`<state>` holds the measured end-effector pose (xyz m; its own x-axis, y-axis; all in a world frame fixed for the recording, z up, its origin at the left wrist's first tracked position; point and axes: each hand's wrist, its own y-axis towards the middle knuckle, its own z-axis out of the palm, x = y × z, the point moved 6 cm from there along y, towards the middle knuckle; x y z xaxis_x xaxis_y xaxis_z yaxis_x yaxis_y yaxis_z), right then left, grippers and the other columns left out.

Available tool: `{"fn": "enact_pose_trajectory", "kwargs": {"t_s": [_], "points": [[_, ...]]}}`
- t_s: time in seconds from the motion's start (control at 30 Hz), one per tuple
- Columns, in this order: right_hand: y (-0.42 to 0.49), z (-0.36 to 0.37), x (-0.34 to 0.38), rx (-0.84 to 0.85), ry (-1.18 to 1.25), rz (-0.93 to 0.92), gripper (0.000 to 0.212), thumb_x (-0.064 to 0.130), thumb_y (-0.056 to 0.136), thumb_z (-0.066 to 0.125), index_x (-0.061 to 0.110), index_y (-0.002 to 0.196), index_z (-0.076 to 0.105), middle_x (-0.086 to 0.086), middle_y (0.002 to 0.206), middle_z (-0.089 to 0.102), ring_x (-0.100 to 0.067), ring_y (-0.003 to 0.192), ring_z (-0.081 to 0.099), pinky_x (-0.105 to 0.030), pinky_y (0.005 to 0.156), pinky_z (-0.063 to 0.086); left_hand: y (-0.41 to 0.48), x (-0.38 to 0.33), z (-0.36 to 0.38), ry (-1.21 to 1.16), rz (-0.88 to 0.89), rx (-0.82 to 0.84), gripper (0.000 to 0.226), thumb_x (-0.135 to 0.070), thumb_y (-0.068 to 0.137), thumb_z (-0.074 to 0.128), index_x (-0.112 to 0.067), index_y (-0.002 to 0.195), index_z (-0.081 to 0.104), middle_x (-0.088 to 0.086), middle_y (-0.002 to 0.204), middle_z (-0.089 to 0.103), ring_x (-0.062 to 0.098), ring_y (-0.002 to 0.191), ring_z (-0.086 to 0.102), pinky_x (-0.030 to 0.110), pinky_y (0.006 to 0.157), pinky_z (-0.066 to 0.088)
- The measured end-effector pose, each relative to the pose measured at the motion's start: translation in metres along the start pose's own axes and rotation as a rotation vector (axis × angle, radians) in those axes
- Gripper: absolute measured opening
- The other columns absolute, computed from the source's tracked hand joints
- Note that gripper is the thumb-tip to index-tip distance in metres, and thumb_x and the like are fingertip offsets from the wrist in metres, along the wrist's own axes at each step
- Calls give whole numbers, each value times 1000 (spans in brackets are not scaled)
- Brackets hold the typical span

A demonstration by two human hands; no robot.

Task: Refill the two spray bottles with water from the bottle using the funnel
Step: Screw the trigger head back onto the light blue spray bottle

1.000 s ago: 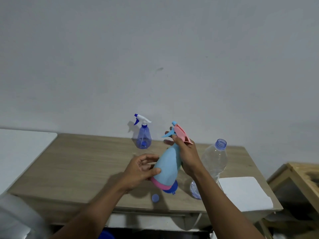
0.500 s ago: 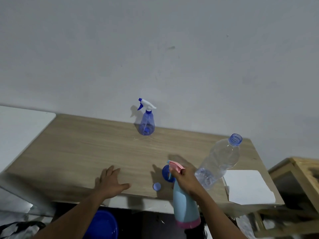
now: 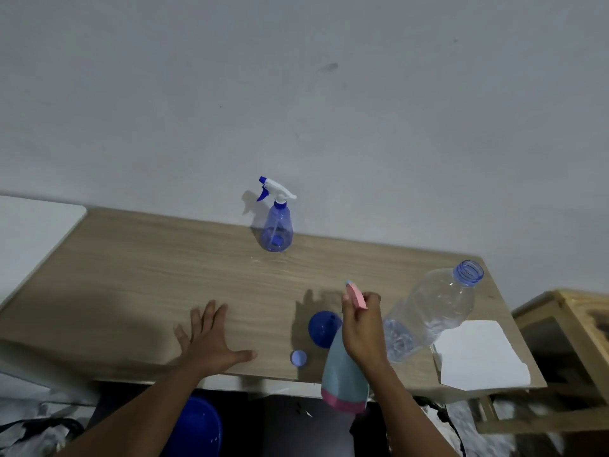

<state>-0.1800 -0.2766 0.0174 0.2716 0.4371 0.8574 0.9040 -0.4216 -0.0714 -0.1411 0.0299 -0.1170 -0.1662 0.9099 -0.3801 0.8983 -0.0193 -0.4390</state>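
The right hand closes its fingers on the neck of the pale blue spray bottle just beside the funnel, the left hand lies spread on the surface, so unscrewing its pink head seems the next move.

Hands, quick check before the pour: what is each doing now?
Left hand: open, flat on the table, holding nothing.
Right hand: closed around the light blue spray bottle.

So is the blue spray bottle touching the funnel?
Apart. The head view shows the blue spray bottle by the wall and the funnel nearer, bare table between.
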Motion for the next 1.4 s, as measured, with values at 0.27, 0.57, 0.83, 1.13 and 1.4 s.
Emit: {"fn": "enact_pose_trajectory", "kwargs": {"t_s": [0.27, 0.57, 0.83, 1.13, 1.4], "points": [[75, -6, 77, -190, 194, -243, 16, 26, 95, 66, 12, 94, 58, 1, 85, 59, 1, 68, 51, -10, 61, 40, 5, -8, -17, 97, 57, -199, 144, -108, 31, 42, -34, 151, 16, -8, 162, 7, 24, 151, -5, 62, 119, -5], [179, 44, 83, -115, 22, -238, 23, 22, 90, 69, 9, 108, 74, -4, 98, 73, -12, 82, 61, -12, 69, 44, 12, -9, -15, 135, 24, -235, 138, -108, 34, 39, -32, 148, 22, -8, 157, 16, 25, 151, 1, 64, 118, -1], [218, 81, 86, 25, -128, -308, 23, 24, 92, 67, 13, 112, 74, -6, 107, 74, -21, 89, 65, -28, 75, 47, 12, -8, -18, 106, 24, -230, 134, -106, 37, 42, -33, 147, 22, -8, 159, 13, 24, 152, -3, 64, 119, -2], [218, 89, 80, 38, -49, -229, 59, 14, 88, 72, 16, 143, 50, -5, 119, 64, -16, 101, 62, -19, 90, 44, 13, -8, -18, 103, 33, -237, 134, -106, 37, 43, -32, 147, 22, -7, 159, 14, 25, 151, -1, 64, 118, -1], [114, 44, 23, -109, -11, -222, 53, 18, 96, 62, 14, 146, 43, -6, 123, 57, -17, 102, 56, -29, 88, 48, 11, -8, -15, 122, 40, -263, 135, -108, 34, 40, -33, 146, 25, -6, 157, 18, 25, 150, 5, 64, 118, 3]]}}
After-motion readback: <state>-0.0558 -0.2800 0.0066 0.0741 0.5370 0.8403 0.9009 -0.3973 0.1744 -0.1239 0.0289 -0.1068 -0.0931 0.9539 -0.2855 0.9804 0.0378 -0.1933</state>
